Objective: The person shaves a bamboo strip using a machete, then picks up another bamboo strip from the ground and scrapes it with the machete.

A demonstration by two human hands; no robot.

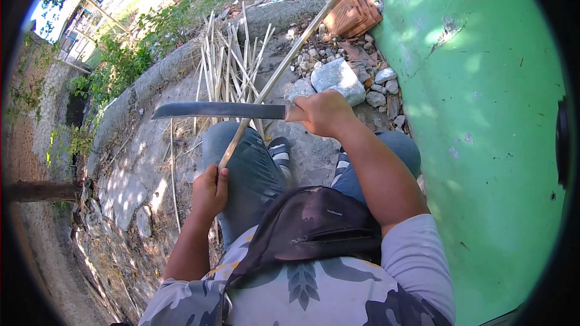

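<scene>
My right hand (326,113) is closed round the handle of a machete (217,110), whose long dark blade points left, level across my knees. My left hand (210,189) grips the near end of a long bamboo strip (284,63), beside my left thigh. From there the strip slants up and away to the right, and its far end reaches toward the roof tiles. Blade and strip cross just left of the machete's handle; whether they touch I cannot tell. Beyond my knees a loose heap of pale split strips (226,66) lies on the ground.
Large grey stones (338,81) and rubble lie ahead to the right, with stacked orange roof tiles (352,17) behind. A green wall (483,115) runs close along my right. A low concrete kerb (154,81) curves along the left, with plants (124,60) past it. A black bag (314,223) rests on my lap.
</scene>
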